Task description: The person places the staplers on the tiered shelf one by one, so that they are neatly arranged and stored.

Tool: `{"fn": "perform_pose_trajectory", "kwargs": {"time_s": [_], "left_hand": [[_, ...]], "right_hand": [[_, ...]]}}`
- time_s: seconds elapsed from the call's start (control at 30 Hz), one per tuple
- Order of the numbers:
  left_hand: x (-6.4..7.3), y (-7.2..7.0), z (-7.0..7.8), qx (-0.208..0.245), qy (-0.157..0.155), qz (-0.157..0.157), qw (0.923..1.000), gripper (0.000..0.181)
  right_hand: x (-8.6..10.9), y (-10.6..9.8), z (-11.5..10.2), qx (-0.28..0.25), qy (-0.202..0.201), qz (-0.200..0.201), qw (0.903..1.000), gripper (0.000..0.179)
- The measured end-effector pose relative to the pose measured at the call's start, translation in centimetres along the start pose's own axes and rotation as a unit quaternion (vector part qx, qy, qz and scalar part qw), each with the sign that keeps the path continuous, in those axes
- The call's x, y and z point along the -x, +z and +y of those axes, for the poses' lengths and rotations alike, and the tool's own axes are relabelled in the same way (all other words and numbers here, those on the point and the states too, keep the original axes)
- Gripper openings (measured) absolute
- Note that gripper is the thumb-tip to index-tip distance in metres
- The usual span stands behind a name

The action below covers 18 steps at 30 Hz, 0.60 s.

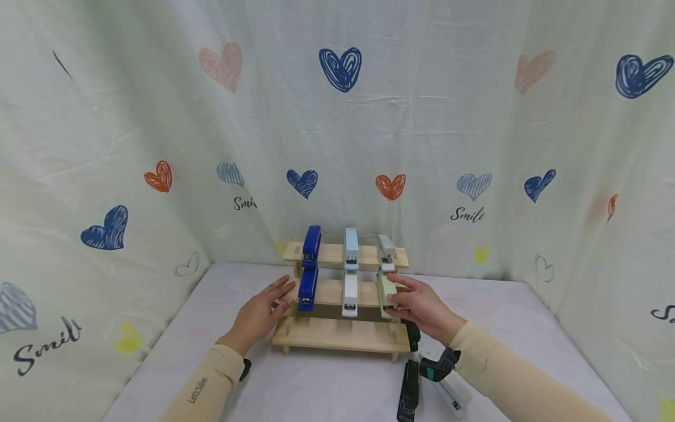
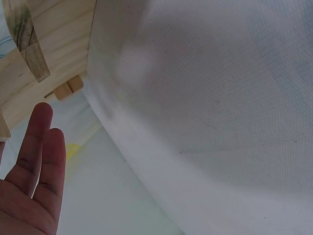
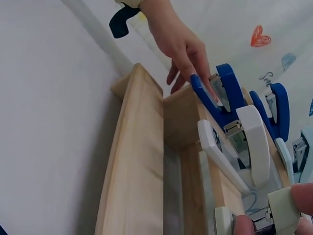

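Observation:
A tiered wooden rack (image 1: 337, 335) stands on the table with staplers on its upper two tiers. My right hand (image 1: 423, 309) pinches a pale green stapler (image 1: 385, 293) at the right end of the middle tier. In the right wrist view, fingertips (image 3: 243, 225) lie on that stapler's two arms. My left hand (image 1: 261, 315) is at the rack's left end, its fingers fairly straight by the middle tier. Beside it on that tier is a dark blue stapler (image 1: 308, 289), then a white stapler (image 1: 350, 293) in the middle.
The top tier bears a blue stapler (image 1: 312, 245), a light blue stapler (image 1: 351, 248) and a grey-white stapler (image 1: 387, 252). On the table at the right lie a black stapler (image 1: 408, 391) and a clear, whitish object (image 1: 450, 398). A patterned curtain (image 1: 422, 117) surrounds the table.

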State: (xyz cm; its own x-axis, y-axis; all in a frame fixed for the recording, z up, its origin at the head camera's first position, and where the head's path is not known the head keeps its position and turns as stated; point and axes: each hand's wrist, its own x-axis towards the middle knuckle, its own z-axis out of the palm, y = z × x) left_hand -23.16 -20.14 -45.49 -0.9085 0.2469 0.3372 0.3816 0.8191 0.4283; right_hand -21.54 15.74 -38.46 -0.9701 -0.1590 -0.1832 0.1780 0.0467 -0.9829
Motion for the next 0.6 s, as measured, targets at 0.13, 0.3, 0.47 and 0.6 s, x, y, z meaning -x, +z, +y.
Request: {"fn": "perform_pose_trajectory", "kwargs": {"time_s": [0.13,0.3,0.47,0.6], "left_hand": [[0.0,-0.03,0.03,-0.004,0.002,0.0,1.0,0.046],[-0.06,-0.04,0.08,-0.004,-0.001,-0.003,1.0,0.047],[-0.12,-0.04,0.1,-0.006,-0.007,-0.004,0.9999,0.047],[-0.11,0.04,0.11,-0.007,-0.008,-0.003,0.9999,0.047]], "right_hand": [[-0.04,-0.04,-0.04,0.002,-0.002,-0.002,1.0,0.058],[-0.08,-0.14,-0.09,0.012,-0.006,-0.006,0.9999,0.058],[-0.14,-0.29,-0.12,0.021,-0.007,-0.012,0.9997,0.059],[-0.09,-0.3,-0.07,0.027,-0.007,-0.012,0.9995,0.059]]}}
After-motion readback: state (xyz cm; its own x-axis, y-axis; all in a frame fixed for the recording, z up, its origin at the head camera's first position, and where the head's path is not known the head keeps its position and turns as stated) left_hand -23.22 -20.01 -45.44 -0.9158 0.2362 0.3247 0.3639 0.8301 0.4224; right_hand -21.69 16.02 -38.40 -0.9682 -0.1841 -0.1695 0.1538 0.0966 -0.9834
